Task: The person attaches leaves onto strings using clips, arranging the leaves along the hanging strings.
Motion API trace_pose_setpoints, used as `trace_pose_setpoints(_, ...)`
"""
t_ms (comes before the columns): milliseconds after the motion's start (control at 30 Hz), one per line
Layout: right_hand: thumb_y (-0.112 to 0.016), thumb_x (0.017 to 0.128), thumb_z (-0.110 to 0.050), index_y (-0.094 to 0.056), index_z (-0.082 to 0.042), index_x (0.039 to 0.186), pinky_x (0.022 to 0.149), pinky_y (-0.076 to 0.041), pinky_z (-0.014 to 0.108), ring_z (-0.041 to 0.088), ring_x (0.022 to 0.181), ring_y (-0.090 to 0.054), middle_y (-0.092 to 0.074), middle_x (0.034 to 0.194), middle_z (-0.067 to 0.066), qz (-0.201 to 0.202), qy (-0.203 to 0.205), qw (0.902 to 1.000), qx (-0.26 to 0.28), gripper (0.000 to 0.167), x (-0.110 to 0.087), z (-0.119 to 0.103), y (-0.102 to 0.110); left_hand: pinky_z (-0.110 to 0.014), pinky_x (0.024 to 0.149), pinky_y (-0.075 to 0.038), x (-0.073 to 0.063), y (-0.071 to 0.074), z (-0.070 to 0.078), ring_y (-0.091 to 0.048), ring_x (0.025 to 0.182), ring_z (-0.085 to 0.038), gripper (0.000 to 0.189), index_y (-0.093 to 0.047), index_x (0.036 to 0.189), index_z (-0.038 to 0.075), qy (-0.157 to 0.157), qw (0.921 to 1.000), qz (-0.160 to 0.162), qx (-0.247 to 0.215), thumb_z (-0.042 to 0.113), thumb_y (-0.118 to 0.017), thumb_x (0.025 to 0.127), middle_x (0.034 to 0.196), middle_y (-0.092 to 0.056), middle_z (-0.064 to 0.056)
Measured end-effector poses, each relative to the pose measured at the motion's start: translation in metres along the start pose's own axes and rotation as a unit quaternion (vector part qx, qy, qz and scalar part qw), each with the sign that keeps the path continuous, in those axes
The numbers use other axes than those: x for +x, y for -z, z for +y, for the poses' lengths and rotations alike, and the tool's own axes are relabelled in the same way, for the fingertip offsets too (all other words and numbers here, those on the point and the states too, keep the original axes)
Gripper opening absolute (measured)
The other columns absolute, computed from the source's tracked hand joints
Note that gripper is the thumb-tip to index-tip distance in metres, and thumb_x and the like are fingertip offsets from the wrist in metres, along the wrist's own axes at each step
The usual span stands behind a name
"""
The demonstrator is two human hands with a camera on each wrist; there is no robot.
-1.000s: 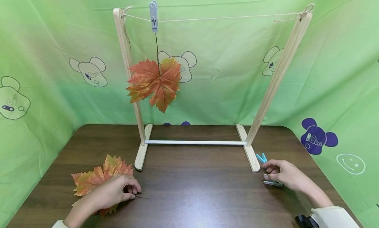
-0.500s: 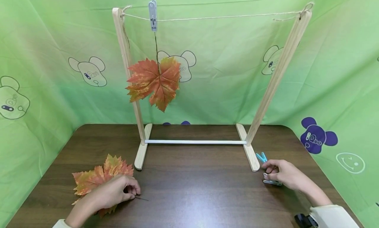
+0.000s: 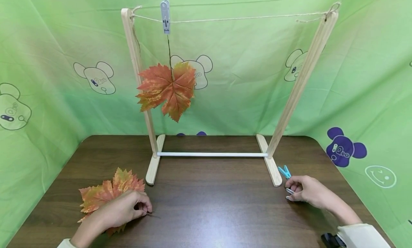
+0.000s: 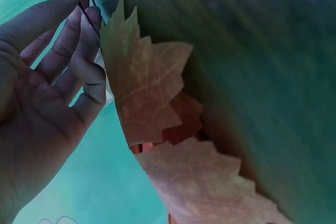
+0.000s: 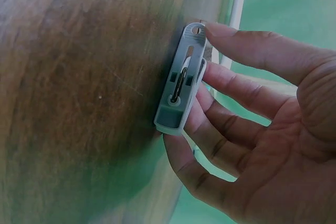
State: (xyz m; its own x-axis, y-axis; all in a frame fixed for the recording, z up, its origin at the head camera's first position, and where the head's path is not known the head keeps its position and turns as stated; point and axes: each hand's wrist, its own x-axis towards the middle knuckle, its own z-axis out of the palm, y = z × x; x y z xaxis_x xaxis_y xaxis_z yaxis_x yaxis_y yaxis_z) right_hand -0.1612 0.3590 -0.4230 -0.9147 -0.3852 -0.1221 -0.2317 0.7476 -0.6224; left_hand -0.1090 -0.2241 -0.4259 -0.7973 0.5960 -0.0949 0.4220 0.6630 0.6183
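Observation:
My left hand pinches the thin dark stem of an orange-and-yellow artificial maple leaf. The leaf lies on the table at the lower left, partly hidden under that hand; more than one layer of leaf shows in the left wrist view. At the right, my right hand holds a grey clothespin between thumb and fingers, its metal spring facing the right wrist camera. A blue clothespin lies just beyond those fingertips, beside the rack's right foot.
A wooden rack stands at the back with a string tied between its posts. One maple leaf hangs from the string by a grey clothespin. A white rod joins the feet. Green printed cloth surrounds the table.
The grey clothespin in my right hand has turned and drawn in among the fingers; before, it showed lengthwise below them. My left hand stays nearly still on the stem.

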Motion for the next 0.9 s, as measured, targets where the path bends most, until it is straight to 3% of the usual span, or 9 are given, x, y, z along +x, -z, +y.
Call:
trace_pose_setpoints(500,-0.082,0.079,-0.005,-0.069,-0.005,0.094,0.062,-0.046,0.022,-0.002,0.071,-0.049,-0.059,0.079,-0.001,0.014,-0.007,0.9994,-0.032,0.020,0.001,-0.002,-0.004,-0.025,0.074,-0.058,-0.001,0.009,0.010,-0.062,0.088,0.004,0.019,-0.077,0.093,0.025,0.014,0.9993,0.008,0.034,0.007,-0.078,0.092,0.093,-0.067,0.020)
trace_pose_setpoints(733,-0.081,0.079,-0.004,-0.070,-0.005,0.095,0.064,-0.047,0.022,-0.002,0.072,-0.049,-0.061,0.081,-0.003,0.024,-0.008,0.9987,-0.045,0.019,0.002,-0.001,-0.004,-0.026,0.077,-0.058,0.000,0.013,0.015,-0.062,0.089,0.001,0.018,-0.078,0.093,0.026,-0.018,0.9967,0.028,0.074,0.008,-0.080,0.091,0.092,-0.067,0.020)
trace_pose_setpoints(900,-0.079,0.079,-0.004,-0.071,-0.005,0.096,0.064,-0.048,0.022,-0.002,0.072,-0.050,-0.062,0.081,-0.002,0.028,-0.011,0.9986,-0.043,0.019,0.002,-0.001,-0.004,-0.026,0.077,-0.057,0.000,0.015,0.018,-0.062,0.090,0.001,0.018,-0.077,0.094,0.026,-0.024,0.9961,0.030,0.079,0.008,-0.080,0.091,0.093,-0.066,0.020)
